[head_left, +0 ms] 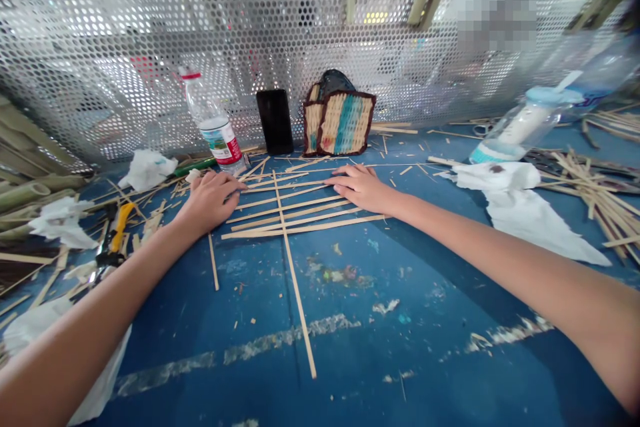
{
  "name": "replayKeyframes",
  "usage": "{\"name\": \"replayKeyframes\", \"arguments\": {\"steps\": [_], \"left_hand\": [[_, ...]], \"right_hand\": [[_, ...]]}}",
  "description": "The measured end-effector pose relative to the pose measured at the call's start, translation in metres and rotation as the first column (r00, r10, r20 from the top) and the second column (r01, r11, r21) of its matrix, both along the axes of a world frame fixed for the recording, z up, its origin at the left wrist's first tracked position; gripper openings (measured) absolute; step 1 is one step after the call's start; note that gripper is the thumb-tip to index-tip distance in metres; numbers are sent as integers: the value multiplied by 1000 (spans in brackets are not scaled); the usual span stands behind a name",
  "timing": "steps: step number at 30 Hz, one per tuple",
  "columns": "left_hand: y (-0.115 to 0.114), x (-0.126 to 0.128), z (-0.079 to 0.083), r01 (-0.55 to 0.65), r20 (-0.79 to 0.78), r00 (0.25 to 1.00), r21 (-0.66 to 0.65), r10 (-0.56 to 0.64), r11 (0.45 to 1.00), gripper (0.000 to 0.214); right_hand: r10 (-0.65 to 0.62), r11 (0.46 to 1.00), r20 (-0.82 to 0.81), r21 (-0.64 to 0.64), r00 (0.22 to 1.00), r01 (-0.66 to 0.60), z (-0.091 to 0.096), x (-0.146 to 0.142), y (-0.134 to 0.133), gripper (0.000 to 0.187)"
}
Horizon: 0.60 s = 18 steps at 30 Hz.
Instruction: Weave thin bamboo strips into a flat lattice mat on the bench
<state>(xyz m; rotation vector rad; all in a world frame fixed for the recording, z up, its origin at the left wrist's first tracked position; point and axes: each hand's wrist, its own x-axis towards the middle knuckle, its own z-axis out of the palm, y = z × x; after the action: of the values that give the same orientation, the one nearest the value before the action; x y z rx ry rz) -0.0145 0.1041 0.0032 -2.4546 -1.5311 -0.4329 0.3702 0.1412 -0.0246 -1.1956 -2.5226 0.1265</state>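
Note:
Several thin, pale bamboo strips [265, 218] lie side by side across the blue table, crossed by one long bamboo strip [297, 285] that runs toward me. At their left ends rests my left hand [213, 199], palm down, with thumb and fingers apart. My right hand [364, 188] lies flat over the right ends, its fingers stretched out and touching the farther strips. Neither hand is closed round a strip, though the undersides of both are hidden. A short loose strip [213, 262] lies below my left hand.
Behind the strips stand a water bottle [227, 143], a black phone [275, 121] and a woven pouch [349, 123] against a perforated metal screen [240, 20]. Tissues [147, 170] and a yellow-handled tool [121, 227] lie left. A lidded cup [523, 123], tissue and strip pile [595, 193] are right.

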Motion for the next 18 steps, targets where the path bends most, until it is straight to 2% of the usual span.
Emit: {"name": "replayKeyframes", "arguments": {"steps": [7,13,15,18], "left_hand": [[-1,0,1,46,-43,998,12,-46,999,33],[4,-3,11,47,-27,999,-17,-47,999,34],[7,-6,14,53,-21,998,-97,-56,994,32],[9,-9,20,60,-9,998,-280,-65,958,31]], "right_hand": [[-26,1000,8,11,1000,26,-4,0,1,42],[3,999,-24,40,1000,-2,3,-1,-4,39],[36,995,-61,94,997,-30,5,0,-5,35],[71,986,-109,160,992,-53,8,0,-8,32]]}}
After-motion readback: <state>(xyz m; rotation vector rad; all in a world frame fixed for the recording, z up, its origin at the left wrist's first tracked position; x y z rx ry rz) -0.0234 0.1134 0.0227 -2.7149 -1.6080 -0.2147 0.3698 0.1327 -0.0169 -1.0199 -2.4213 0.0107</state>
